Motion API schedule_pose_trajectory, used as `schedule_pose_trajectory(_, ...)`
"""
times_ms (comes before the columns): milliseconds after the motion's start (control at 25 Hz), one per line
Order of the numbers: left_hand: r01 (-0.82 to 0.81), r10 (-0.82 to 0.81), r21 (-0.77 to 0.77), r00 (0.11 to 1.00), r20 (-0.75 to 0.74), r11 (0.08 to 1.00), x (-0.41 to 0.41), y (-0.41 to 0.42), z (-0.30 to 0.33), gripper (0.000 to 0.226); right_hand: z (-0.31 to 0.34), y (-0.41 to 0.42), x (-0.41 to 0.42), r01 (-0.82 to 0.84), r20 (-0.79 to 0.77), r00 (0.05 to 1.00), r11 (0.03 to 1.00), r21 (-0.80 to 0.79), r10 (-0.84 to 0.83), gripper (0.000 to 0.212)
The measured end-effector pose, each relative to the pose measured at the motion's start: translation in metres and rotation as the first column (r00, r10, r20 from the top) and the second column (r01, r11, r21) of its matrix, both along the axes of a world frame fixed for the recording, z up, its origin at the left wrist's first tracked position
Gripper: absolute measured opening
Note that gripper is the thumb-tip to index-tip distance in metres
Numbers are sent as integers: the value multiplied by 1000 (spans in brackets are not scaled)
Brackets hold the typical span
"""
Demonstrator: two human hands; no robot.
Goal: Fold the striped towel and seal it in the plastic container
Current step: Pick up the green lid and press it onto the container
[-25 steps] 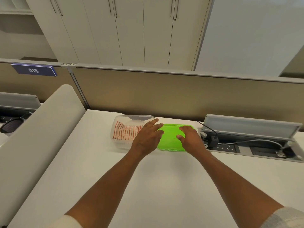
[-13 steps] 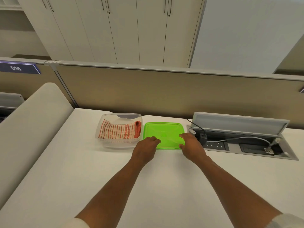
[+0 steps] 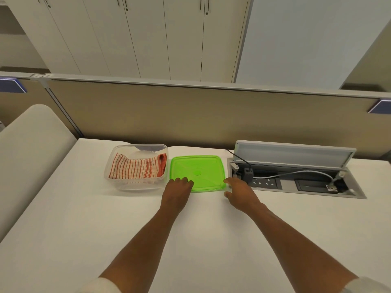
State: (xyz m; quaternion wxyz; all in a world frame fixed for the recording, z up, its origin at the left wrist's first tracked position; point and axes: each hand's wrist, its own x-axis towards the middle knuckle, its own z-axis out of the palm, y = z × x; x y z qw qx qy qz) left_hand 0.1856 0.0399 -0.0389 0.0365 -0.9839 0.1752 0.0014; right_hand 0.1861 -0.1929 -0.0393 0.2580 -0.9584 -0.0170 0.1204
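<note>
A folded red-and-white striped towel (image 3: 135, 168) lies inside a clear plastic container (image 3: 118, 182) at the back of the white desk. The container has no lid on it. Right beside it a green lid (image 3: 201, 169) lies flat on the desk. My left hand (image 3: 177, 191) rests at the lid's near left corner, fingertips curled onto its edge. My right hand (image 3: 239, 193) is at the lid's near right corner, fingers spread, thumb beside the edge; whether it touches the lid I cannot tell.
An open cable well (image 3: 296, 180) with a raised grey flap, sockets, a black plug and a white cable sits in the desk right of the lid. A beige partition (image 3: 190, 115) closes the back edge. A padded white divider (image 3: 31, 149) borders the left side.
Both hands have drawn back from the top of the green lid to its near corners. The towel and container have not shifted on the desk; the camera has tilted.
</note>
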Motion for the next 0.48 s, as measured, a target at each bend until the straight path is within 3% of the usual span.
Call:
schedule_pose_trajectory(320, 183, -171, -41, 961, 216, 982, -9, 7, 17, 30, 22, -6, -6, 47, 36, 998, 999, 15, -48, 56)
schedule_pose_trajectory(480, 231, -201, -60, 927, 316, 971, -12, 12, 34, 24, 38, -3, -12, 72, 143, 986, 995, 67, -81, 53)
